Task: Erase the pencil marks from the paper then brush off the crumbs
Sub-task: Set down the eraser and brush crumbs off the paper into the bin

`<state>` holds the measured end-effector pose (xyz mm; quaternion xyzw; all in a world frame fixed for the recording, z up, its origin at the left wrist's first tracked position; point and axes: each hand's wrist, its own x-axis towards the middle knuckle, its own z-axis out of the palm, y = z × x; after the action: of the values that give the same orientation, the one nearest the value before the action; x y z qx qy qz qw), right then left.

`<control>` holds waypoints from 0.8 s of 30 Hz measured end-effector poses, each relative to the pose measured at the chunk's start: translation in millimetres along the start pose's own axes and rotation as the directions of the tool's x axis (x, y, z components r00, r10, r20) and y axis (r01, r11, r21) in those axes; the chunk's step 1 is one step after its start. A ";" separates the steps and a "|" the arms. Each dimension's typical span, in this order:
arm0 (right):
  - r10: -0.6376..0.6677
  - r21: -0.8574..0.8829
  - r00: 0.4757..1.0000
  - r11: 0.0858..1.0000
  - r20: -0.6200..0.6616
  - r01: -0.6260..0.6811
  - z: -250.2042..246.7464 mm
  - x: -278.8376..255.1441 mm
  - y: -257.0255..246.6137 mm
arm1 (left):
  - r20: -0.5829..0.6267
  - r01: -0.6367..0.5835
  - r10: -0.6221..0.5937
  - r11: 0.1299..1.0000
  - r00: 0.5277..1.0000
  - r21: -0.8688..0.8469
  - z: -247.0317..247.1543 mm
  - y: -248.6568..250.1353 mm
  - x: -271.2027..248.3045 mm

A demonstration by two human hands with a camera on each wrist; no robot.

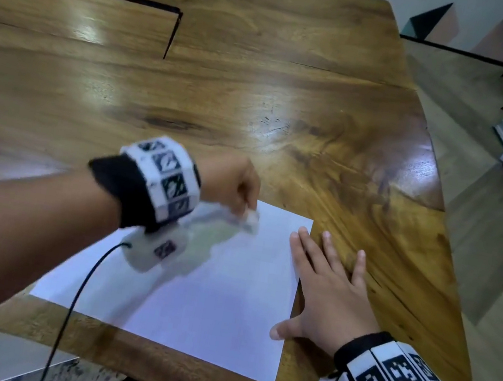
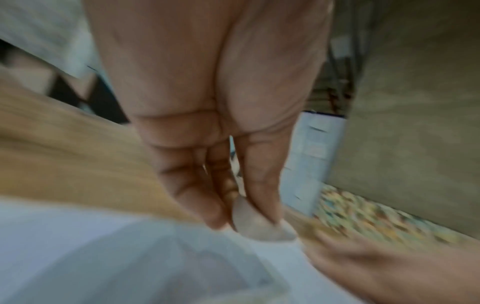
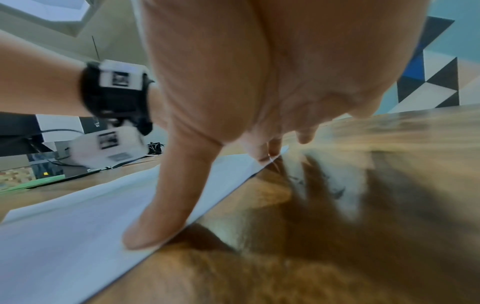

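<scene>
A white sheet of paper [image 1: 192,297] lies on the wooden table [image 1: 259,98] near its front edge. My left hand [image 1: 237,188] hovers over the paper's far part, blurred, and pinches a small white eraser [image 1: 250,218] between thumb and fingers; in the left wrist view the eraser [image 2: 255,224] touches the paper [image 2: 78,246]. My right hand [image 1: 330,290] lies flat with straight spread fingers on the paper's right edge, thumb [image 3: 166,216] and two fingertips on the paper [image 3: 64,236], the others on the wood. No pencil marks or crumbs are visible.
The table's right edge [image 1: 452,257] curves close beside my right hand, with floor beyond. A black cable [image 1: 76,294] hangs from my left wrist across the paper's near left corner. A dark slot [image 1: 173,34] cuts the tabletop at the far left.
</scene>
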<state>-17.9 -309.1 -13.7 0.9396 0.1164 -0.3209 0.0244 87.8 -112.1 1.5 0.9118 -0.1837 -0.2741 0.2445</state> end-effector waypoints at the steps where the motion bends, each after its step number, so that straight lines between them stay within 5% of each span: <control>1: 0.003 -0.007 1.000 1.000 0.003 -0.003 -0.6 0.0 -0.4 | -0.096 0.028 -0.029 1.000 0.995 -0.013 -11.8 -1.4 9.8; 5: 0.000 -0.008 1.000 1.000 -0.013 0.000 -3.3 0.3 -4.3 | -0.360 0.123 -0.124 0.992 0.925 -0.026 -40.7 -7.3 41.9; 12: 0.038 0.240 0.970 0.971 -0.241 0.022 -17.8 15.4 -5.5 | -0.351 0.225 -0.174 0.968 0.920 0.108 -30.2 -15.9 54.1; 18: 0.195 0.294 0.963 0.946 -0.184 -0.136 -30.2 32.5 -9.6 | -0.411 0.272 -0.212 0.958 0.887 0.094 -27.3 -47.5 -10.3; 24: 0.235 0.311 0.958 0.934 -0.165 -0.175 -30.1 34.3 -11.9 | -0.362 0.504 -0.438 0.857 0.823 0.108 26.5 -85.4 -105.5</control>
<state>23.6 -286.9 -10.4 0.9671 -0.0297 -0.2347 -0.0932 6.7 -2.3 -21.2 0.9808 0.0648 -0.1524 0.1034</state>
